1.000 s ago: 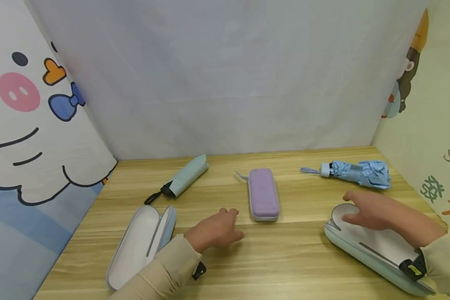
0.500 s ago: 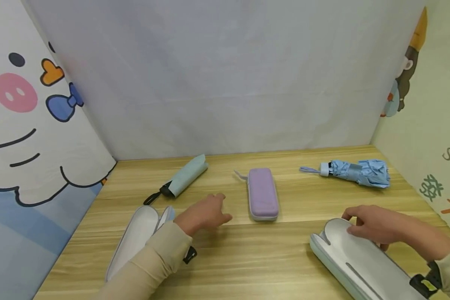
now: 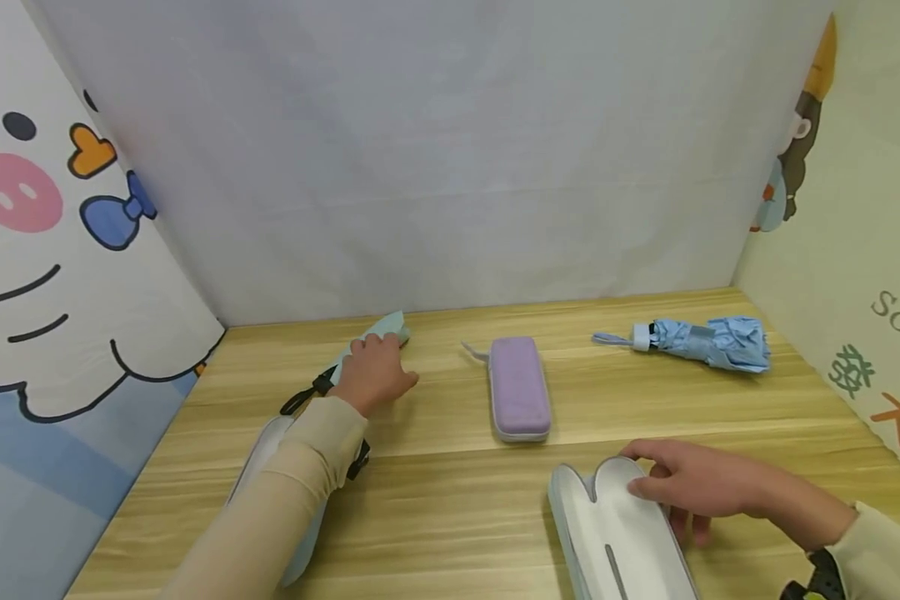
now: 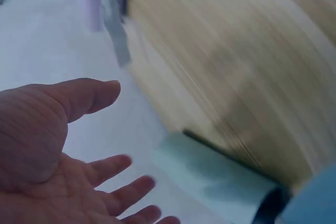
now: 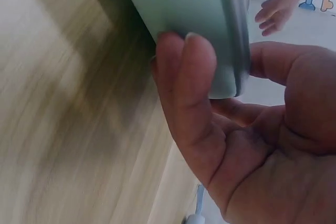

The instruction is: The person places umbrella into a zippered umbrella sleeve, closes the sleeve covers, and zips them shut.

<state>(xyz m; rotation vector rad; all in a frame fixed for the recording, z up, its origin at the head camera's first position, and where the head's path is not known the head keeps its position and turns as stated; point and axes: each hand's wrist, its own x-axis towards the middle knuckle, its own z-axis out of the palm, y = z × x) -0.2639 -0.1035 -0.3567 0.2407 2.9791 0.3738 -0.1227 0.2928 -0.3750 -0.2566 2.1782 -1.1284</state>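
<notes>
My left hand point(image 3: 372, 372) reaches over a folded pale green umbrella point(image 3: 393, 323) at the back left. In the left wrist view its fingers are spread, apart from the umbrella point(image 4: 210, 174). My right hand point(image 3: 697, 479) grips the end of a long pale green clamshell case point(image 3: 630, 533) with a white lining, lying opened out at the front right. The thumb is on the lining; in the right wrist view the fingers curl under the green shell point(image 5: 178, 3). A second opened case point(image 3: 311, 542), light blue outside, lies partly hidden under my left forearm.
A purple zip case point(image 3: 521, 387) lies mid-table with its strap pointing back left. A folded light blue umbrella point(image 3: 708, 343) is at the back right. A white cloth point(image 3: 450, 167) hangs behind the wooden table point(image 3: 450, 533), with printed panels at both sides.
My left hand has moved left and back to above the green umbrella. My right hand took hold of the green case and drew it leftward and nearer, turning it.
</notes>
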